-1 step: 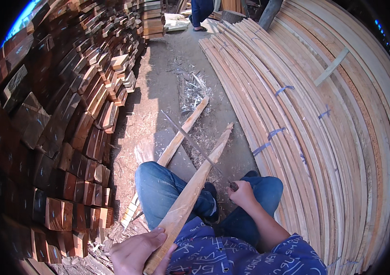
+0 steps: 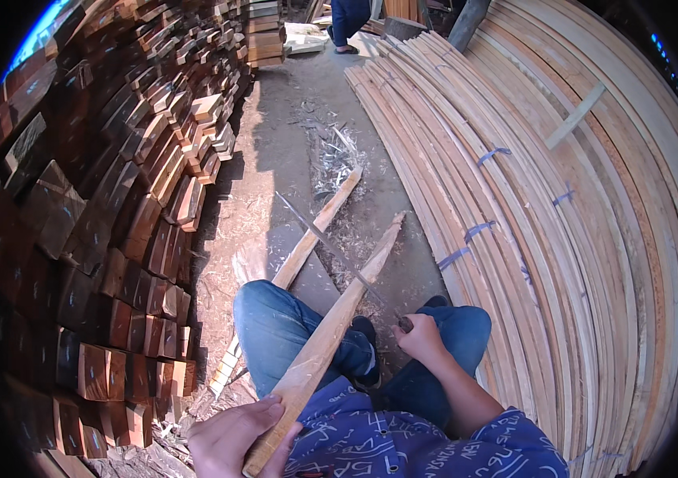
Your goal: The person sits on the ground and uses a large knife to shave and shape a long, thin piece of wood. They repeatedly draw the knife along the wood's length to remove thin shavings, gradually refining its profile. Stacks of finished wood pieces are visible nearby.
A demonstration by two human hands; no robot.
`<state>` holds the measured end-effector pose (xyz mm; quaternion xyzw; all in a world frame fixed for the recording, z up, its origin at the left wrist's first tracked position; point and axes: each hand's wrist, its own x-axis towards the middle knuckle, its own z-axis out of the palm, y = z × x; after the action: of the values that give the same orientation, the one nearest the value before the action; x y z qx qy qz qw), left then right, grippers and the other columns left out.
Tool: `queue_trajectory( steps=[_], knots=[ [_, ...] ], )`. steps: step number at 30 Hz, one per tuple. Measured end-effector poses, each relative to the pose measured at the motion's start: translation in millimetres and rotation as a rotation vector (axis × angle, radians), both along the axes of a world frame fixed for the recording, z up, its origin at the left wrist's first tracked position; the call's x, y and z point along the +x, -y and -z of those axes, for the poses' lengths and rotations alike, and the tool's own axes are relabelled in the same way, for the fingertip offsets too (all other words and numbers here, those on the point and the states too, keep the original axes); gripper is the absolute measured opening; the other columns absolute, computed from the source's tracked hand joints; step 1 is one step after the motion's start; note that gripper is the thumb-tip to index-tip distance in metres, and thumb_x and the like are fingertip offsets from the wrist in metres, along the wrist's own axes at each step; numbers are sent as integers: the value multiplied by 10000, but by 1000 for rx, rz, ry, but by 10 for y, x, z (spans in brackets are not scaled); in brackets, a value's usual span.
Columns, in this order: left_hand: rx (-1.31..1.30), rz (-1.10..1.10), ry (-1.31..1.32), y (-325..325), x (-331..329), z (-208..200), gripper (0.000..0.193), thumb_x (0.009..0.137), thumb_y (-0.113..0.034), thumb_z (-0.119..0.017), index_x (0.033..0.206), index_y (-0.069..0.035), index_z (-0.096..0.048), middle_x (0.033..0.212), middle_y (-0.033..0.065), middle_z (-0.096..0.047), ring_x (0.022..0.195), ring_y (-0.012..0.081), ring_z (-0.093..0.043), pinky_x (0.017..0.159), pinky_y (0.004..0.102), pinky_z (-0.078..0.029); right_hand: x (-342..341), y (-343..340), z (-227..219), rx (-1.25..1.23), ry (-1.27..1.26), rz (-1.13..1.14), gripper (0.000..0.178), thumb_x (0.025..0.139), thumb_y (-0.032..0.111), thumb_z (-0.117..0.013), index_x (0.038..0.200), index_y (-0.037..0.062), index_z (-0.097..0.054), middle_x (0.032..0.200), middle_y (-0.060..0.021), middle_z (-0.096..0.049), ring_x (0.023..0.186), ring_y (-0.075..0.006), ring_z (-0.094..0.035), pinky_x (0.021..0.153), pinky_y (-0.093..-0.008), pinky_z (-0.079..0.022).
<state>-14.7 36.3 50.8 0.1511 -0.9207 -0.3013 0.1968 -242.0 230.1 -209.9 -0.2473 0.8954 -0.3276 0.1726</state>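
My left hand grips the near end of a long pale wooden stake, which slants away from me across my lap and narrows to a rough tip at its far end. My right hand, closed by my right knee, holds a long thin-bladed knife by its dark handle. The blade points forward and left, crossing the stake near its far half; whether they touch I cannot tell. Beyond my left knee lies another wooden stake, with one end near the wood shavings.
Stacked wood blocks form a high wall on the left. Long thin boards, tied with blue straps, lie along the right. A grey board rests on the ground ahead. At the far end stands another person.
My left hand and the near end of the stake have shifted slightly left and down. The knife has moved very slightly left with my right hand.
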Motion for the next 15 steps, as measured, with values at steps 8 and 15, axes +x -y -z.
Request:
queue_trajectory(
  steps=[8, 15],
  knots=[
    [83, -115, -179, -105, -54, 246, 236, 636, -101, -800, 721, 55, -644, 728, 239, -698, 678, 298, -732, 624, 298, -574, 263, 163, -455, -14, 83, -78, 178, 788, 198, -696, 822, 24, -677, 706, -202, -649, 730, -409, -647, 672, -462, -509],
    [-10, 19, -82, -25, -94, 108, 177, 735, -52, -770, 888, 9, -706, 809, 161, -715, 689, 229, -709, 614, 295, -551, -559, -190, 472, 203, 127, 174, 232, 742, 180, -749, 739, -14, -622, 709, -199, -642, 707, -355, -649, 660, -423, -507]
  ],
)
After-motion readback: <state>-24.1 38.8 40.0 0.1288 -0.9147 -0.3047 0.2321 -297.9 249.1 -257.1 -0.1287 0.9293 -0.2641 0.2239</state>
